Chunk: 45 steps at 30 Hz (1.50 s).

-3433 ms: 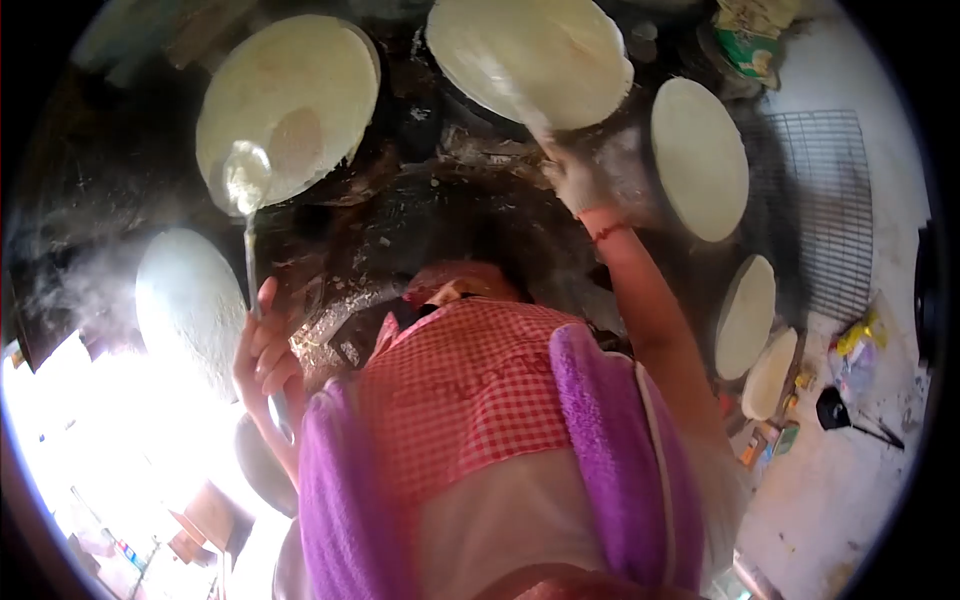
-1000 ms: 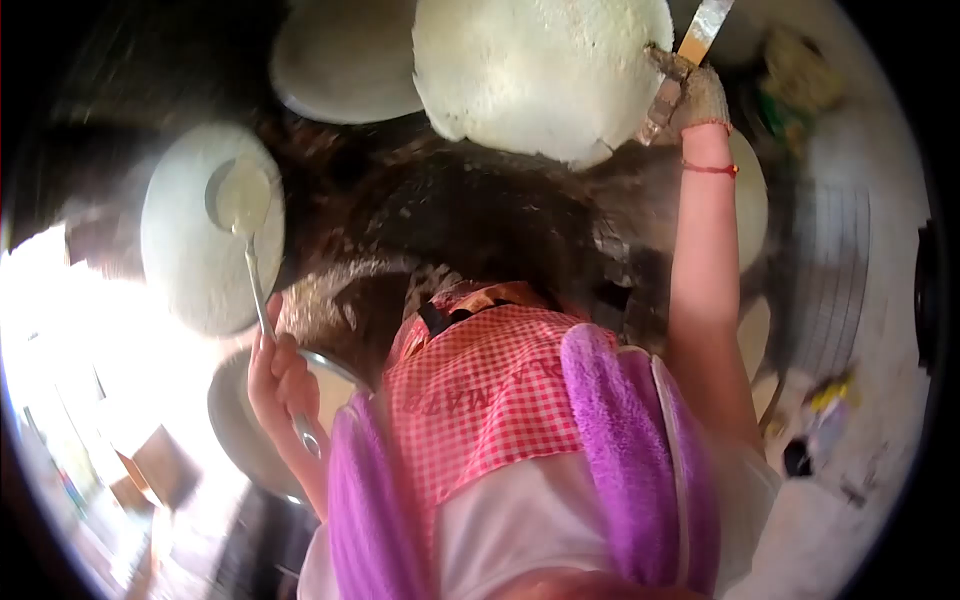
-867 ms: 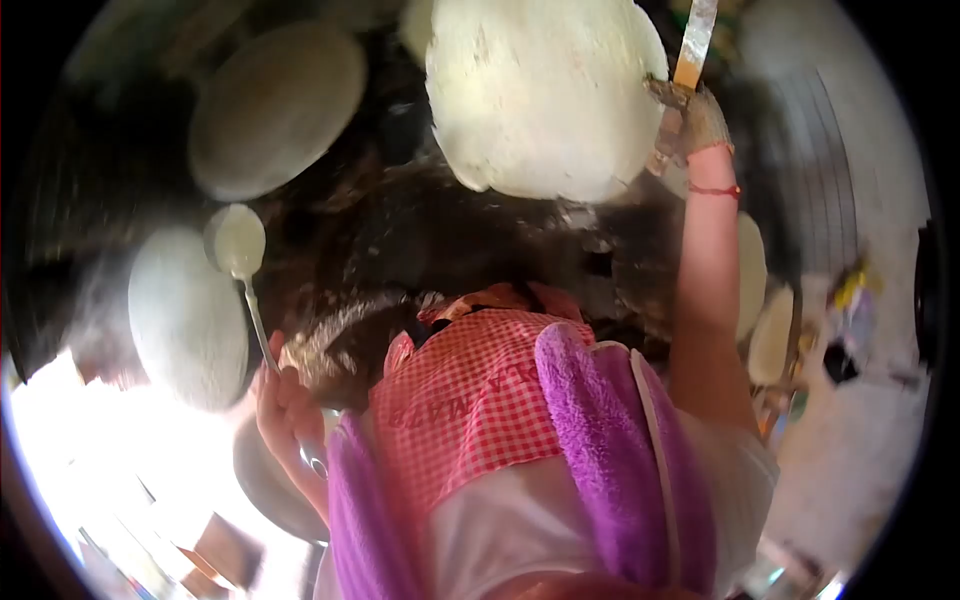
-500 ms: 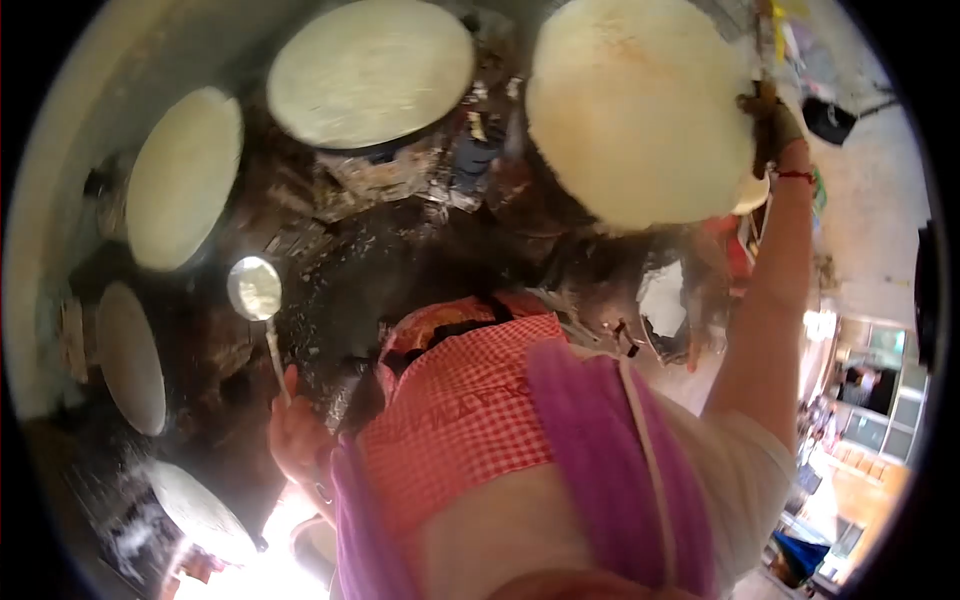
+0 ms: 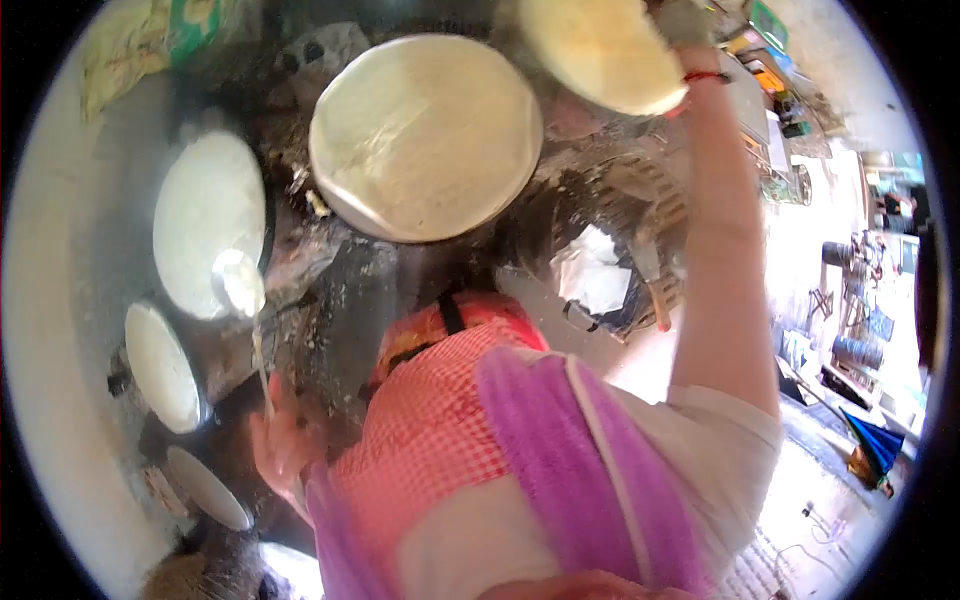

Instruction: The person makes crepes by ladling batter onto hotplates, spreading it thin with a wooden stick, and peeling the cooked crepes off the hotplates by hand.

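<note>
My left hand point(image 5: 285, 440) is closed round the thin handle of a ladle point(image 5: 240, 283). The ladle's bowl is at the lower edge of a round griddle covered with white batter point(image 5: 208, 215). At the top, my right hand point(image 5: 685, 22), with a red string on its wrist, is beside the edge of a large pale-yellow flatbread point(image 5: 605, 50). Blur and the frame edge hide its fingers, so its grip is unclear. Between the hands lies a wide round griddle with a pale, thin layer point(image 5: 425, 140).
More round griddles stand along the left, one with white batter point(image 5: 162, 367) and a greyer one point(image 5: 208, 488). White sheets point(image 5: 592, 275) lie in a dark round container right of centre. A folded blue umbrella point(image 5: 875, 445) is at the far right.
The view has turned, shifting the griddles. My ladle, earlier over the dark gap, now overlaps the white-battered griddle. My right hand and the flatbread beside it appear higher and further left.
</note>
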Each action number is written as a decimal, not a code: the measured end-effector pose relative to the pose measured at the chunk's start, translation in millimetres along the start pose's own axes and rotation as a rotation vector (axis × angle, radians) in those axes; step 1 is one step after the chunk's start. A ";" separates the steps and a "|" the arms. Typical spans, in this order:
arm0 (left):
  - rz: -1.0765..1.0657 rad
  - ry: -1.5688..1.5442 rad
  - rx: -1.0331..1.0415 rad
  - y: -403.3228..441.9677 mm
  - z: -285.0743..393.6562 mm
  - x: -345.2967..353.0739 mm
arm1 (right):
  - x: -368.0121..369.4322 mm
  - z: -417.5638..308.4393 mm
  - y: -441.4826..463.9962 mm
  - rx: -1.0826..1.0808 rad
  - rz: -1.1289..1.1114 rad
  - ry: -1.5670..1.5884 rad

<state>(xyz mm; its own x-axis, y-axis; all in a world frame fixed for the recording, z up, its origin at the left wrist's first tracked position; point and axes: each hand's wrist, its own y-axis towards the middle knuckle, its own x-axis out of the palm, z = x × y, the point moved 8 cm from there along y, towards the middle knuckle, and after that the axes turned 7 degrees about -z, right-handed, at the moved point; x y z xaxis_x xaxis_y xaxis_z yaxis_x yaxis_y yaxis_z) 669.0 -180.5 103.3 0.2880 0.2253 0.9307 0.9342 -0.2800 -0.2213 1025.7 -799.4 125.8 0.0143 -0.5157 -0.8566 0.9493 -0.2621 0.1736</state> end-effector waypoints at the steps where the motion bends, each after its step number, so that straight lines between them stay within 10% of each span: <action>1: -0.014 -0.116 0.014 0.1 5.3 -7.6 | 13.7 -13.8 -13.1 -0.002 0.030 0.074; 3: 0.011 0.132 0.010 9.9 -20.7 13.3 | 39.7 -30.9 -51.5 0.012 0.036 0.612; 7: 0.057 0.180 0.066 12.7 -23.0 15.9 | 179.7 -65.5 -67.4 -0.061 0.029 0.655; 13: 0.102 0.233 0.095 16.5 -24.0 19.5 | 96.0 -61.2 -104.1 -0.036 -0.263 0.626; 20: 0.110 0.205 0.083 17.6 -11.4 15.3 | 187.8 -166.6 -160.1 -0.234 -0.325 1.218; 33: -0.001 0.126 0.017 -21.6 61.9 7.5 | 63.4 -218.1 -323.2 -0.304 -0.741 1.094; 35: -0.010 0.136 0.009 -27.5 68.2 8.7 | 27.8 -262.9 -372.1 -0.155 -1.037 1.646; 41: 0.052 0.131 0.117 -47.0 89.7 4.3 | -63.2 -448.0 -364.6 -0.681 -0.724 1.361; 45: 0.088 0.220 0.252 -73.3 119.3 -7.1 | -112.2 -444.5 -328.3 -0.749 -0.776 1.456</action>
<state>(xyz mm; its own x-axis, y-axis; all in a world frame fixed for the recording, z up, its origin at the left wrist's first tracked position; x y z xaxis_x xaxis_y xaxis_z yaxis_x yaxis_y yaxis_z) 623.6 -50.3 78.2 0.3435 -0.0036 0.9392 0.9382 -0.0444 -0.3433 852.1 -292.9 -51.1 -0.6097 0.6882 -0.3933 0.7926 0.5259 -0.3086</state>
